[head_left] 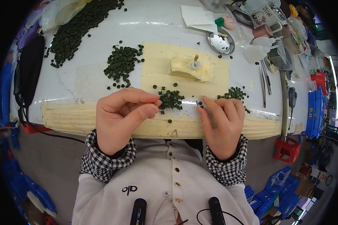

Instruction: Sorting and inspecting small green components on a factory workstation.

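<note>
The fingers (148, 98) of the left hand (114, 122) curl into a near-closed pinch of thumb and index; whether a part sits between the tips cannot be told. On the right hand (225, 127), thumb and index stand slightly apart; small dark bits show at that gap, with no firm hold on them visible.

The white table (154, 30) is the main work surface. Its near edge carries a tape-covered strip (75, 114). The largest heap of dark green parts (75, 35) lies far left. A cream sheet (154, 56) covers the middle, and a second heap (121, 63) lies at its left edge. On the sheet stands a tape-wrapped block (187, 73) with an upright peg (195, 59). A small cluster (171, 100) lies between the hands, just right of the left fingertips; another cluster (234, 93) lies just beyond the right hand.

Single parts are the smallest items: one loose part (169, 121) rests on the near strip. Several appear spool-shaped, with wider ends.

Handling, as judged from appearance: each part is very light and liable to roll or skip from a hard squeeze. Stiffness cannot be confirmed; breakage seems unlikely. Grip with fingertips only, across the narrow waist or on opposite sides of the rim, lifting one part clear of its neighbours.
</note>
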A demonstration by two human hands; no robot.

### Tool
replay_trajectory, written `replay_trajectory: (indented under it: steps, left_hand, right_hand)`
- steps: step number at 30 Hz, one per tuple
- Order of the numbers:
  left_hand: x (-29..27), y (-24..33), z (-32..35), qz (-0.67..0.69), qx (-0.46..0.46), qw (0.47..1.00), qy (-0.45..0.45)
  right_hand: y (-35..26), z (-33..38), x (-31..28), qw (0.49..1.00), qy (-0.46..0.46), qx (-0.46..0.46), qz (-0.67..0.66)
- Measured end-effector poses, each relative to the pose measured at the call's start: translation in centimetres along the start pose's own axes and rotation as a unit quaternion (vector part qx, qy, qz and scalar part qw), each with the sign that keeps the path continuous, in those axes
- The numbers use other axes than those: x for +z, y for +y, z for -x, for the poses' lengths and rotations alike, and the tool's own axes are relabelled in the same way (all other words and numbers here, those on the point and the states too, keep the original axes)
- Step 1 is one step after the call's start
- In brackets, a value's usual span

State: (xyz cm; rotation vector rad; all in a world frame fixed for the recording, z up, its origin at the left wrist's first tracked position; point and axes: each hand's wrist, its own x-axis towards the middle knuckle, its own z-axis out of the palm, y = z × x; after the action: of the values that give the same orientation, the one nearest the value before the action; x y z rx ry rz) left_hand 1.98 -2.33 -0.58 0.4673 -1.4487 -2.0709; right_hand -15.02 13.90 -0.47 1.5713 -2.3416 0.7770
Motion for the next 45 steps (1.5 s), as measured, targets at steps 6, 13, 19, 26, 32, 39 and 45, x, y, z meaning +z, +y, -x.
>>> replay_trajectory:
  steps: [6,13,19,26,32,39,45]
  left_hand:
    - [0.5,-0.1,-0.3,0.040,-0.087,0.995,0.014]
    - [0.7,-0.4,-0.4,0.132,-0.104,0.985,-0.029]
    - [1.1,-0.4,-0.3,0.165,-0.122,0.978,-0.042]
    - [1.9,-0.7,-0.2,0.145,-0.121,0.981,-0.045]
    - [2.1,-1.0,0.1,0.057,-0.038,0.997,-0.038]
    - [1.9,-0.9,0.0,-0.099,0.105,0.989,-0.042]
    - [1.7,-0.7,0.0,-0.115,0.100,0.987,-0.043]
  right_hand:
    - [-0.4,0.4,0.7,1.000,0.010,-0.012,0.011]
    - [-0.6,0.0,0.6,1.000,0.003,0.005,-0.025]
    - [-0.9,-0.6,-0.2,0.978,0.009,0.061,-0.198]
    - [-2.2,-1.3,-0.7,0.838,-0.046,0.142,-0.524]
    - [-2.0,-1.5,-0.3,0.704,-0.107,0.203,-0.672]
    - [-2.3,-1.3,0.1,0.697,-0.102,0.192,-0.683]
    - [-2.6,-1.3,0.1,0.734,-0.091,0.179,-0.648]
